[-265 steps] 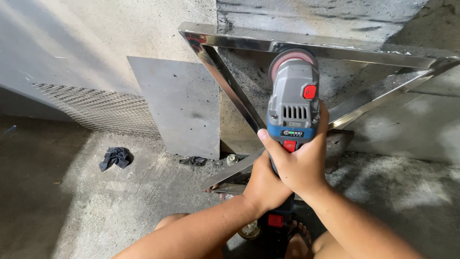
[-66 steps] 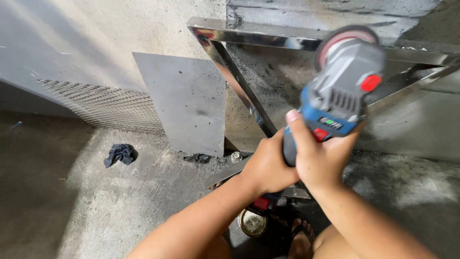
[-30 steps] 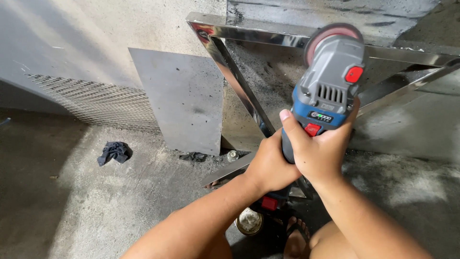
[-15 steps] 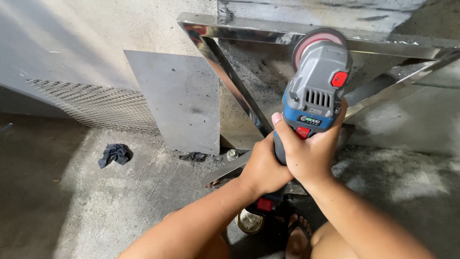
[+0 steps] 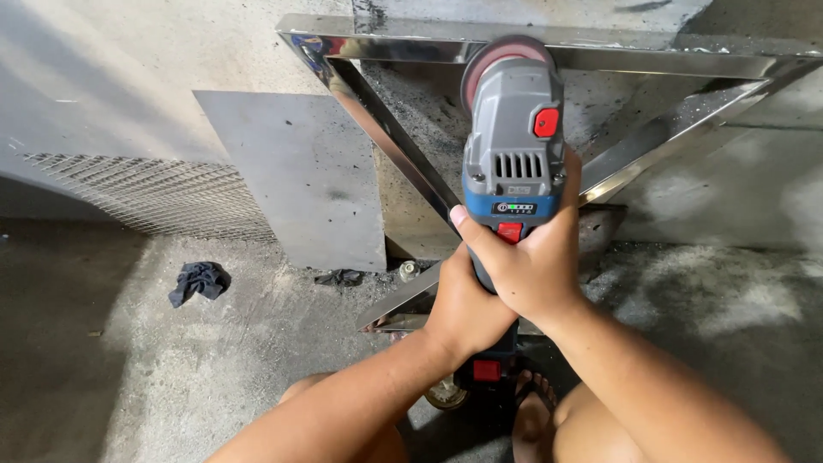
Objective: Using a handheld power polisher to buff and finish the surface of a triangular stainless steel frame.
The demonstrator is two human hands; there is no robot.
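Note:
Both my hands grip a grey and blue cordless angle grinder (image 5: 512, 146) with red buttons. My right hand (image 5: 531, 257) wraps the body just below the blue band. My left hand (image 5: 463, 304) holds the handle lower down, above the battery (image 5: 486, 370). The grinder's round reddish disc (image 5: 501, 53) touches the top bar of a shiny triangular steel frame (image 5: 377, 129) that leans against the concrete wall.
A flat grey metal sheet (image 5: 300, 171) leans on the wall left of the frame, beside a strip of expanded metal mesh (image 5: 146, 193). A dark rag (image 5: 197, 281) lies on the dusty concrete floor. My knees and a sandalled foot (image 5: 531, 420) are at the bottom.
The grinder has swung left along the top bar from its tilted position at the right and now stands nearly upright. My hands keep the same grip.

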